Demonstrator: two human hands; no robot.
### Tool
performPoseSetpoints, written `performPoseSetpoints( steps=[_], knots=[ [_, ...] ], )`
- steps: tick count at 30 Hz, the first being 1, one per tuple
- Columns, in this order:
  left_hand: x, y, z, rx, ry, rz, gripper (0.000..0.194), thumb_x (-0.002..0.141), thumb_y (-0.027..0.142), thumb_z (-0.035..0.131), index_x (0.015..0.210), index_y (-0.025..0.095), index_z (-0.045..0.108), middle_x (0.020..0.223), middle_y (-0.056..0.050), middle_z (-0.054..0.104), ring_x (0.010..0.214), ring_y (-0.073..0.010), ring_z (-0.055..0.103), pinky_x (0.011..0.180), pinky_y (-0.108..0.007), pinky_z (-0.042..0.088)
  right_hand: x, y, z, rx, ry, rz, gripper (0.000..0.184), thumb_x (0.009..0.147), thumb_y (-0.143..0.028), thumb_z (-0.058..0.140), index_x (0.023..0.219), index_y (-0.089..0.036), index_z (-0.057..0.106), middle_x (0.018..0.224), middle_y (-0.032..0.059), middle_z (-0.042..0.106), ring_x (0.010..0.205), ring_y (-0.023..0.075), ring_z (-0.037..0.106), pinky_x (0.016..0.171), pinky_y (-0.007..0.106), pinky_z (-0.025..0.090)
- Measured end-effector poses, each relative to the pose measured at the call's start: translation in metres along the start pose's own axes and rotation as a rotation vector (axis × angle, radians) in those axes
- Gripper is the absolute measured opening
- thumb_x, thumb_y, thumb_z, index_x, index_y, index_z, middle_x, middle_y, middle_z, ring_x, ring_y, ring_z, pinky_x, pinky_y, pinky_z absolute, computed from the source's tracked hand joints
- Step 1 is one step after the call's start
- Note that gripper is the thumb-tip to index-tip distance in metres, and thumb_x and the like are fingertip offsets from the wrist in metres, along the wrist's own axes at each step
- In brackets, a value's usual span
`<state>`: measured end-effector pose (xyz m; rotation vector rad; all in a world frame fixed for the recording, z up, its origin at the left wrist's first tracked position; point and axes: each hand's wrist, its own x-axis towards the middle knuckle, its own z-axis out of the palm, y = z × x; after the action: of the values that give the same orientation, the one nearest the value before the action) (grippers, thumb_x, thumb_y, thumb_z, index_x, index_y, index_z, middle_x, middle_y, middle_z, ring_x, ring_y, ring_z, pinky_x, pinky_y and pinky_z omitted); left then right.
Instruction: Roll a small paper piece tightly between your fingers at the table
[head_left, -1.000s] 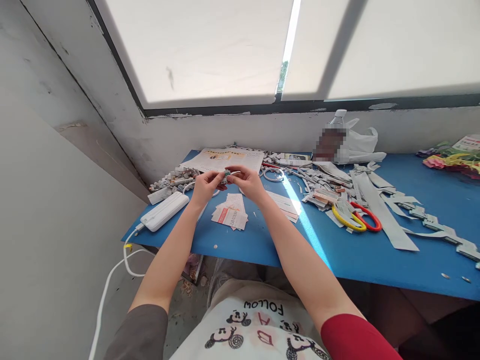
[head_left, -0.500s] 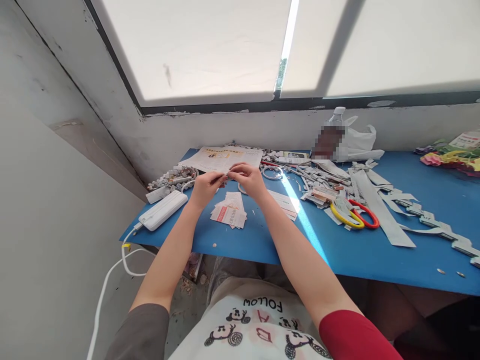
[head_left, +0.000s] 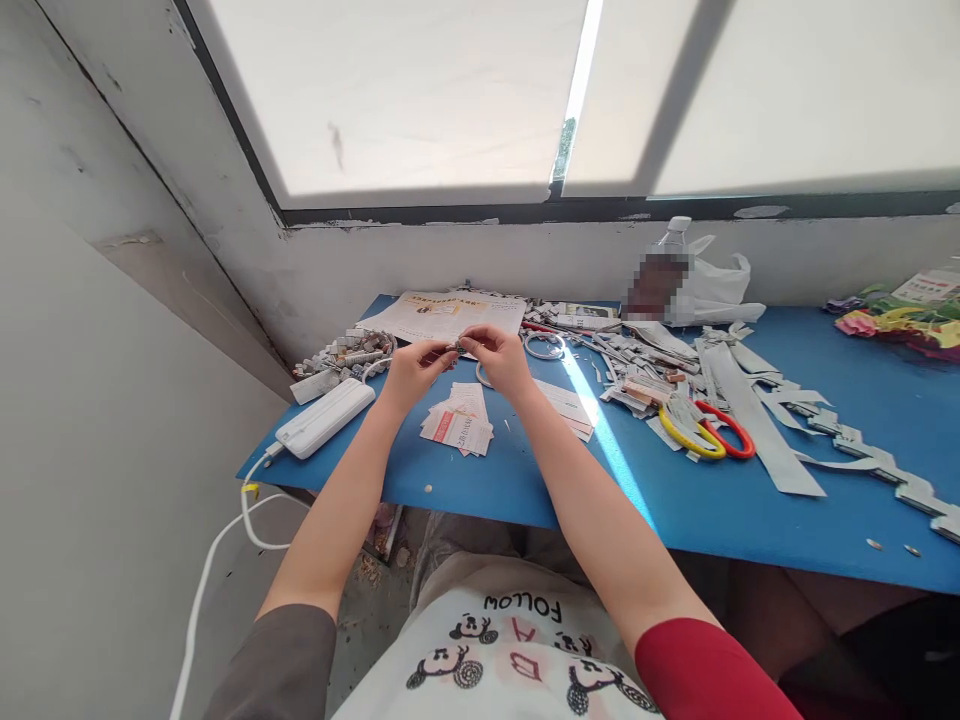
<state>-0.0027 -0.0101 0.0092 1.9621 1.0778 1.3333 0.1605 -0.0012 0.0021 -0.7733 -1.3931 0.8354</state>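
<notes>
Both hands meet above the blue table point(head_left: 480, 480), just beyond the small stack of paper slips point(head_left: 457, 428). The left hand point(head_left: 409, 372) and the right hand point(head_left: 501, 360) each have thumb and forefinger closed in a pinch on the same tiny paper piece point(head_left: 457, 347), which hangs in the air between their fingertips, the other fingers loosely curled. A second ago the piece showed larger and lighter between the hands; now it is pressed down to a small dark bit, and the fingertips have drawn closer together. Left of the stack lies a white power bank point(head_left: 325, 418) with its cable running off the table edge, and beyond that a heap of rolled paper bits point(head_left: 346, 356). Right of the stack, well apart, lie the scissors point(head_left: 709, 432) with yellow and red handles among grey paper strips point(head_left: 757, 425). Past the hands a metal ring point(head_left: 544, 346) rests on the table.
</notes>
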Motion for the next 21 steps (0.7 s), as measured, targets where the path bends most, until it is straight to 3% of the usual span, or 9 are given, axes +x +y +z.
performPoseSetpoints(
  steps=[5, 11, 17, 21],
  knots=[
    [0.001, 0.001, 0.005, -0.147, 0.0, -0.103, 0.045, 0.066, 0.057, 0.074, 0.083, 0.015, 0.073, 0.075, -0.007, 0.074, 0.069, -0.0208, 0.07, 0.069, -0.033, 0.058, -0.001, 0.0, 0.001, -0.086, 0.016, 0.069, 0.021, 0.072, -0.04, 0.066, 0.075, -0.019, 0.064, 0.075, 0.0038, 0.068, 0.074, 0.0191, 0.065, 0.072, 0.034, 0.053],
    [0.004, 0.004, 0.005, -0.279, -0.037, -0.278, 0.045, 0.058, 0.054, 0.081, 0.076, 0.014, 0.071, 0.065, -0.006, 0.07, 0.061, -0.0198, 0.068, 0.063, -0.034, 0.058, 0.0, 0.005, 0.003, -0.033, 0.052, 0.18, 0.024, 0.073, -0.041, 0.066, 0.077, -0.017, 0.063, 0.07, 0.0041, 0.067, 0.069, 0.019, 0.066, 0.073, 0.037, 0.056],
    [0.01, -0.003, -0.004, -0.46, -0.043, -0.508, 0.031, 0.066, 0.042, 0.08, 0.075, 0.015, 0.068, 0.062, -0.004, 0.066, 0.057, -0.0138, 0.064, 0.056, -0.027, 0.054, -0.003, 0.001, 0.0, -0.031, -0.155, 0.032, 0.032, 0.074, -0.037, 0.068, 0.102, -0.021, 0.065, 0.105, 0.0077, 0.07, 0.091, 0.0197, 0.068, 0.08, 0.034, 0.058],
    [0.011, -0.005, -0.006, -0.529, -0.031, -0.569, 0.024, 0.069, 0.035, 0.08, 0.077, 0.015, 0.068, 0.063, -0.003, 0.064, 0.054, -0.0101, 0.061, 0.051, -0.022, 0.05, -0.006, -0.003, 0.0, -0.103, -0.176, -0.024, 0.023, 0.076, -0.035, 0.067, 0.095, -0.021, 0.068, 0.099, 0.0066, 0.071, 0.093, 0.0205, 0.068, 0.082, 0.035, 0.058]
  ],
)
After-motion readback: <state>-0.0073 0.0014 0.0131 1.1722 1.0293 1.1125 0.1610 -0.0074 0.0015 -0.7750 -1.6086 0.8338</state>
